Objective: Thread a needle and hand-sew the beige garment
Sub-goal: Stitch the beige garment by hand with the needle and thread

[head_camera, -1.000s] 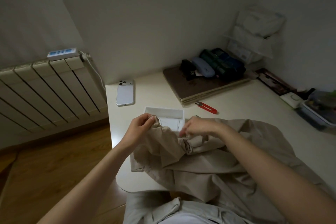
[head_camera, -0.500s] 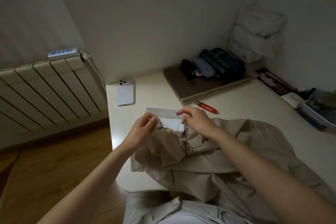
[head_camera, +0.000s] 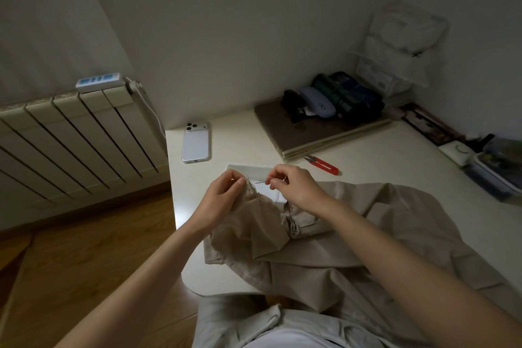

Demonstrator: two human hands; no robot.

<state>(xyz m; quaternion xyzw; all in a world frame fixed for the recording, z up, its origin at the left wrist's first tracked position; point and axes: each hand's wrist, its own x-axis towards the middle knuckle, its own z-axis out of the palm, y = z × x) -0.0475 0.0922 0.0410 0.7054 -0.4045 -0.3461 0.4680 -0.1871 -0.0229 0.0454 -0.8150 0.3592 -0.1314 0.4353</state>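
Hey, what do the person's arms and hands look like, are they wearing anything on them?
Both are bare. The left hand and right hand carry no gloves, rings or watch that I can see, and the left forearm and right forearm show no sleeves up to the frame edge.

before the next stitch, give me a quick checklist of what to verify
1. Left hand grips the beige garment at its edge: ok.
2. Right hand pinches the needle: ok.
3. Needle's eye threaded: cannot tell, too fine to see.
4. Needle tip entering the fabric: cannot tell.
5. Red snips lie on the table, apart from both hands: ok.
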